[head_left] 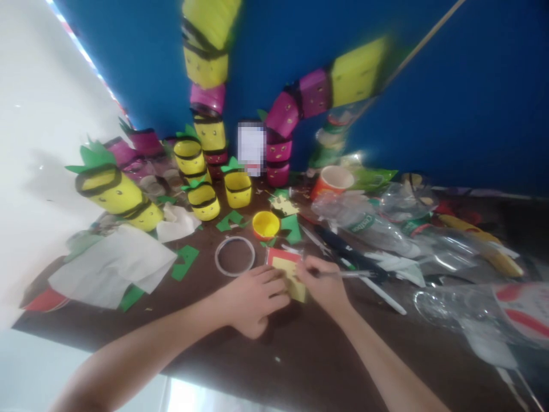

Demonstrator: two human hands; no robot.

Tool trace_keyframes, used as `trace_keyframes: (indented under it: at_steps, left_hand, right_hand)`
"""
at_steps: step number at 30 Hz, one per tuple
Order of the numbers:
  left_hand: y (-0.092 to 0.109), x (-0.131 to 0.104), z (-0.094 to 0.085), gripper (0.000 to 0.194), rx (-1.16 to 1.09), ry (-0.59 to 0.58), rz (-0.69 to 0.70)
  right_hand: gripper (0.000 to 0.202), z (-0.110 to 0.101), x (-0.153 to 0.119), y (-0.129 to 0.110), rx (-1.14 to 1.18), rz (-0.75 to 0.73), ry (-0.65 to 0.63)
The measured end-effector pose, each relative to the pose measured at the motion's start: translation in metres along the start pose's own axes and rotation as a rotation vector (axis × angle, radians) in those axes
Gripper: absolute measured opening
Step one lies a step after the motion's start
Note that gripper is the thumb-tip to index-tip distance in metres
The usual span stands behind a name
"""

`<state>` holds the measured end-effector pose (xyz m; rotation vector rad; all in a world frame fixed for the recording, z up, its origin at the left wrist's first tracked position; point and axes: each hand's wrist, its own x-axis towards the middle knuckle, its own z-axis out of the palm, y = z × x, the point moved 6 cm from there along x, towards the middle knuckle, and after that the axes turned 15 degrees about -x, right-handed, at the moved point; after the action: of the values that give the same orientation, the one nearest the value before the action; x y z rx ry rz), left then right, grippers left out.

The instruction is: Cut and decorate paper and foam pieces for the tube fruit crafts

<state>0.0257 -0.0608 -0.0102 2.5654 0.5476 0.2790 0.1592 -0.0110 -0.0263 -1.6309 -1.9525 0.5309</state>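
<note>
A small yellow paper piece (pixel 295 284) with a red band along its far edge lies on the brown table. My left hand (pixel 255 300) rests at its left side, fingers apart and over the edge of the paper. My right hand (pixel 323 286) is closed in a pinch at the paper's right side. From it a slim, pale pen (pixel 358 274) sticks out to the right; its tip is hidden by the fingers. Just beyond the hands are a roll of clear tape (pixel 217 256) and a small yellow cup (pixel 266 225).
Yellow pineapple-shaped cups (pixel 203 201) and stacked magenta ones (pixel 278 150) stand along the blue wall. Crumpled clear plastic bottles (pixel 369 226) crowd the right side, near an orange paper cup (pixel 332 182). White paper (pixel 115 266) and green scraps (pixel 185 262) lie left.
</note>
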Motion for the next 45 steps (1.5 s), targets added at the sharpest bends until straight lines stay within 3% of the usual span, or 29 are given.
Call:
trace_keyframes:
  at_steps: [45]
  left_hand:
    - [-0.0006, -0.0007, 0.0006, 0.038, -0.013, 0.003, -0.012]
  right_hand:
    - [0.034, -0.0009, -0.0011, 0.0009, -0.018, 0.019, 0.021]
